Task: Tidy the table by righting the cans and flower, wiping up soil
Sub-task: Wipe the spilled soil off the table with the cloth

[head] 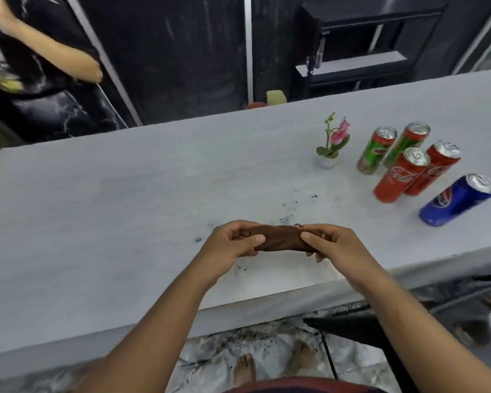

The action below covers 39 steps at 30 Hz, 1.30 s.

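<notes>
Both hands meet above the near part of the table, forearms reaching in from below and angled toward each other. The left hand (229,243) curls its fingers round the left end of a bunched brown cloth (278,241), thumb lying along the near side. The right hand (332,245) grips the other end the same way, its thumb tip pointing at the left thumb. The cloth stretches between them as a short roll, just over the tabletop; whether it touches the surface I cannot tell.

The long white table (97,208) runs across the whole view. At its right end the cans stand upright in a close group: a blue Pepsi can (457,200) nearest the edge, two red Coca-Cola cans (400,179) touching side by side behind it, and two green cans (376,150) farthest back. Left of them, slightly apart, the small potted pink flower (331,144) stands upright in its white pot. Dark soil specks (287,212) lie scattered between the flower and the hands, with a few more beside the left wrist.
</notes>
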Each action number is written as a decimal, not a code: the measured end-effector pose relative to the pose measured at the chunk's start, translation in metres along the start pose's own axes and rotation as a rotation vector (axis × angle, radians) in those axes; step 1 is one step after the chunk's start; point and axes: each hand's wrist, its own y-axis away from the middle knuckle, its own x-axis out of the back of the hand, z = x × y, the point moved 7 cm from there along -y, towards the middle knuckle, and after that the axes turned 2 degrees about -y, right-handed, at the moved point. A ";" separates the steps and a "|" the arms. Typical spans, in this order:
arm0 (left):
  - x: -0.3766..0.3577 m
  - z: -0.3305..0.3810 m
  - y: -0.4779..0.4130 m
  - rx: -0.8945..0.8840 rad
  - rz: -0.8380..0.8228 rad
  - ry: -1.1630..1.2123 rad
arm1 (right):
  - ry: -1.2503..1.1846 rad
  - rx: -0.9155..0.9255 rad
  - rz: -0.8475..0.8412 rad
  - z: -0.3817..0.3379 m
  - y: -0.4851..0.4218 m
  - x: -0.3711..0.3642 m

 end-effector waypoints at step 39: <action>0.237 -0.075 0.011 -0.429 0.729 -1.046 | 0.728 0.452 -0.380 -0.072 -0.173 -0.233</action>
